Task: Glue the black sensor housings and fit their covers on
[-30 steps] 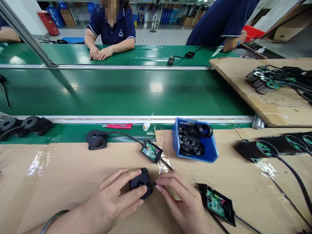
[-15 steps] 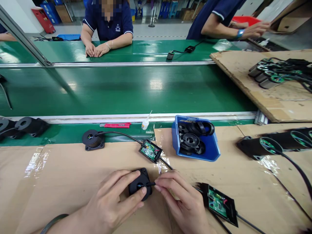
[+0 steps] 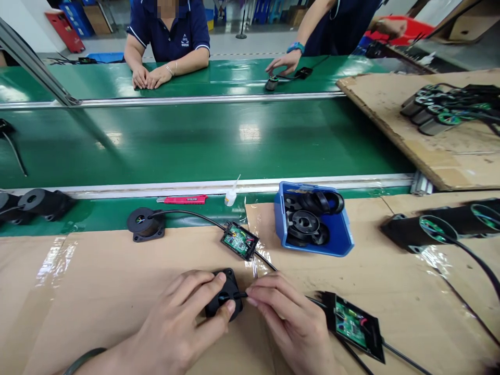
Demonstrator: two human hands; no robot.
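Note:
My left hand point(image 3: 183, 320) grips a small black round housing point(image 3: 228, 291) that lies on the cardboard-covered bench point(image 3: 97, 291). My right hand point(image 3: 289, 320) pinches the black cable point(image 3: 239, 295) where it enters the housing. That cable leads right to an open black case with a green circuit board point(image 3: 353, 325). Behind my hands lies a second assembly: a round black part point(image 3: 144, 224) wired to another green circuit board point(image 3: 239, 240).
A blue bin point(image 3: 339, 239) of black ring parts stands right of centre. A glue bottle point(image 3: 230, 196), a red knife point(image 3: 183, 199), stacked coil parts point(image 3: 437, 226) and a green conveyor belt point(image 3: 195, 140) lie beyond. Two people sit or stand across the belt; one person's hand point(image 3: 283, 62) touches a small black part.
My hands have hardly moved on the housing. Across the belt, the standing person's hand has come down onto the small black part on the far table.

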